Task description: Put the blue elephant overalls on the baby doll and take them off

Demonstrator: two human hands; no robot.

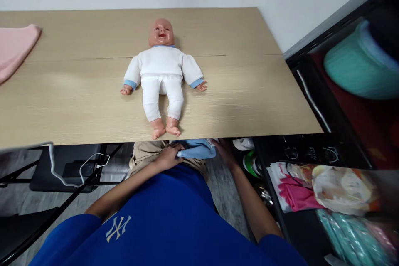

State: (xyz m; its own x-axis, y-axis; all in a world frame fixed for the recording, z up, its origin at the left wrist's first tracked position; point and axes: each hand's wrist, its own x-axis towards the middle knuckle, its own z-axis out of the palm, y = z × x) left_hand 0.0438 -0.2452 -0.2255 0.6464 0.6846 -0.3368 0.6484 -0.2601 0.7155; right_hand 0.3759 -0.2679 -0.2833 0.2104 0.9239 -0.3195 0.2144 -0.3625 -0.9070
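Note:
Below the table's front edge, at my lap, lies a light-blue piece of cloth (199, 149), perhaps a small garment. My left hand (170, 156) is closed on its left end. At its right end my right hand (222, 150) grips the cloth, with the fingers partly hidden by the table edge. On the table a baby doll (162, 64) rests on its back, feet toward me. It wears a white long-sleeved top with blue cuffs and collar, and white trousers. Its feet are bare. Neither hand touches the doll.
The wooden table (249, 95) stands against a white wall. A pink cloth (17, 50) lies at its left end. To the right are a black stove, a teal pot (358, 66), and a pink glove (297, 193). A white cable (52, 166) hangs at left.

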